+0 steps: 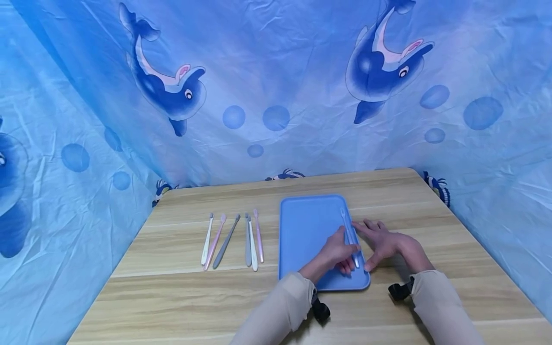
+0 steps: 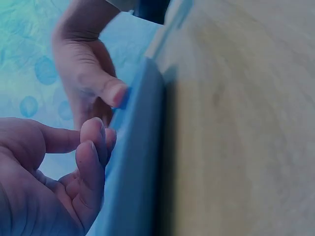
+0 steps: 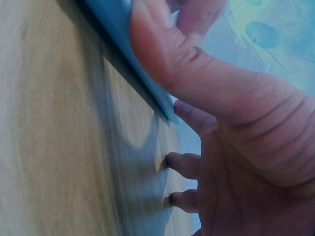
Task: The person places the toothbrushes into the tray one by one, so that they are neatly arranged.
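Note:
A blue tray (image 1: 308, 230) lies on the table with a pale blue-white toothbrush (image 1: 345, 220) along its right side. My left hand (image 1: 334, 251) reaches over the tray, its bent fingers pinching the toothbrush near the handle; the exact contact is partly covered. In the left wrist view, the fingers of my left hand (image 2: 59, 172) curl together beside the tray rim (image 2: 142, 147). My right hand (image 1: 390, 243) rests at the tray's right edge, fingers spread on the table. In the right wrist view, its thumb (image 3: 182, 69) touches the tray rim (image 3: 142, 78).
Several toothbrushes lie left of the tray: a white one (image 1: 207, 239), a pink one (image 1: 215, 242), a dark grey one (image 1: 226, 242), then grey (image 1: 247, 242), white (image 1: 253, 247) and pink ones (image 1: 258, 237). A blue dolphin-print curtain (image 1: 276, 86) surrounds the wooden table (image 1: 172, 297).

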Motion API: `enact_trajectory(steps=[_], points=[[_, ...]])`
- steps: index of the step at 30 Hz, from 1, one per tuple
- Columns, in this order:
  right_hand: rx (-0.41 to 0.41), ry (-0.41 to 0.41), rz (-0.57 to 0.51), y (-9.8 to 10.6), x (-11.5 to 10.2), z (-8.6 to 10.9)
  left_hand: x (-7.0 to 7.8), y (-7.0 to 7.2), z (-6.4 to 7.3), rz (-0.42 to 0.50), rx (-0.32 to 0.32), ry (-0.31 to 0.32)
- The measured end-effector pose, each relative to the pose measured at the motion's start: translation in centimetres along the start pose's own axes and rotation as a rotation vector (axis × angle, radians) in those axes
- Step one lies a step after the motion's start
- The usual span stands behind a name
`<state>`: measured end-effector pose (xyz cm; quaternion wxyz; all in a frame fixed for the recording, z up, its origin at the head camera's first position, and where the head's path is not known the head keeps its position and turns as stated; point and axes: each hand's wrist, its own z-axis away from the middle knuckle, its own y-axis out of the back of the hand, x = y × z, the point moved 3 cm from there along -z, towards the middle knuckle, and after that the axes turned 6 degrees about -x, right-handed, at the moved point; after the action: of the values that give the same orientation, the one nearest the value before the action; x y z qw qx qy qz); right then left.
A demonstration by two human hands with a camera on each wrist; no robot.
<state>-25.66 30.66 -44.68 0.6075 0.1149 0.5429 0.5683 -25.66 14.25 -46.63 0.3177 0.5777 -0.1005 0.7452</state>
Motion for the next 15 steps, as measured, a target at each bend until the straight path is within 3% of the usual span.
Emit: enact_trajectory(steps=[9,15], points=[[0.014,-0.014,-0.012,-0.2,0.2,-0.1,1.6,1.9,1.5,-0.011,0.011,-0.023],[0.015,-0.024,-0.017,-0.1,0.2,-0.2,2.4,4.6,3.0,-0.026,-0.003,-0.069]])
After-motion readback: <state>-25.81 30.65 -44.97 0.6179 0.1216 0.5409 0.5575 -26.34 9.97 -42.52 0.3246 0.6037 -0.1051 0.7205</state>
